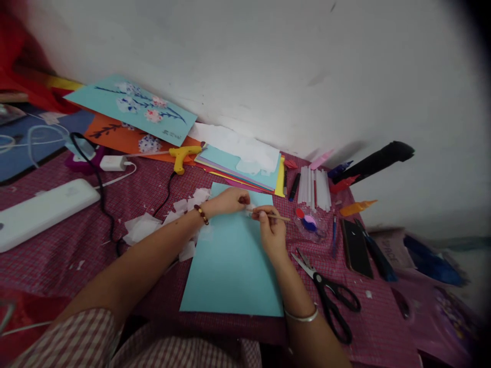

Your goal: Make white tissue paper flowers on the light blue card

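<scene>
My left hand (230,200) is over the top part of a light blue sheet of card (233,271), its fingers pinched together at a small white paper piece (249,208). My right hand (273,235) grips a thin wooden stick (282,217) that points left toward that piece. The two hands nearly meet, and fingers partly hide the stick's left end. Left of the card lie several white paper squares (143,228), some slipping over its edge. Black-handled scissors (326,291) lie to the right of my right forearm.
A yellow glue gun (183,156) with a black cord rests near stacked coloured sheets (238,161). Behind it lean flower pictures (134,110). At right are glue sticks (314,186), a paint palette (307,222), paint tubes (358,207) and a phone (356,248). A white power bank-like case (46,212) is left.
</scene>
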Motion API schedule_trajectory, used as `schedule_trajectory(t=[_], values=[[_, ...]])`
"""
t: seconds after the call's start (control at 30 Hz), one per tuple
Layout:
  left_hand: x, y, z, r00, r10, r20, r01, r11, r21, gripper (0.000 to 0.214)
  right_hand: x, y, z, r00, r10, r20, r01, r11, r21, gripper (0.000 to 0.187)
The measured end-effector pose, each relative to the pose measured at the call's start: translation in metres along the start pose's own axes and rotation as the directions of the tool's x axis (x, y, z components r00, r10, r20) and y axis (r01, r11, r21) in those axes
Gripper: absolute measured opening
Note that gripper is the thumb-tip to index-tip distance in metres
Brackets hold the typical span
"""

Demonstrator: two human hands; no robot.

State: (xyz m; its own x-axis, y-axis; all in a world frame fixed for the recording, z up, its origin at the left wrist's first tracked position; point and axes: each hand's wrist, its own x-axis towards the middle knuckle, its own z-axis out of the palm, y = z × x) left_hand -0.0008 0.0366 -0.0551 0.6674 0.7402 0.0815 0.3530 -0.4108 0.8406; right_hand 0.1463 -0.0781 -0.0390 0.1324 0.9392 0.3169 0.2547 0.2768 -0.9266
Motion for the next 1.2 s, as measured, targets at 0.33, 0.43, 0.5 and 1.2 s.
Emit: schedule_trajectory(t=[0.33, 0.43, 0.5, 1.2], values=[[-0.001, 0.005, -0.005, 0.998, -0.033, -0.048, 0.031, 0.998, -0.059, 0.009, 0.001, 0.004, 0.000, 0.998, -0.010, 0.063, 0.020, 0.987, -0.160, 0.015], [-0.002, 0.007, -0.009, 0.990, -0.079, -0.116, 0.068, 0.993, -0.101, 0.014, 0.001, 0.002, 0.000, 0.998, -0.007, 0.057, 0.017, 0.984, -0.180, 0.014], [-0.002, 0.007, -0.011, 0.983, -0.112, -0.146, 0.096, 0.989, -0.116, 0.016, 0.001, 0.000, 0.000, 0.999, 0.001, 0.046, 0.008, 0.984, -0.181, 0.013], [-0.011, 0.041, -0.049, 0.927, -0.219, -0.305, 0.068, 0.897, -0.437, 0.041, 0.012, 0.011, -0.022, 0.907, 0.381, -0.181, -0.231, 0.808, 0.542, 0.021]])
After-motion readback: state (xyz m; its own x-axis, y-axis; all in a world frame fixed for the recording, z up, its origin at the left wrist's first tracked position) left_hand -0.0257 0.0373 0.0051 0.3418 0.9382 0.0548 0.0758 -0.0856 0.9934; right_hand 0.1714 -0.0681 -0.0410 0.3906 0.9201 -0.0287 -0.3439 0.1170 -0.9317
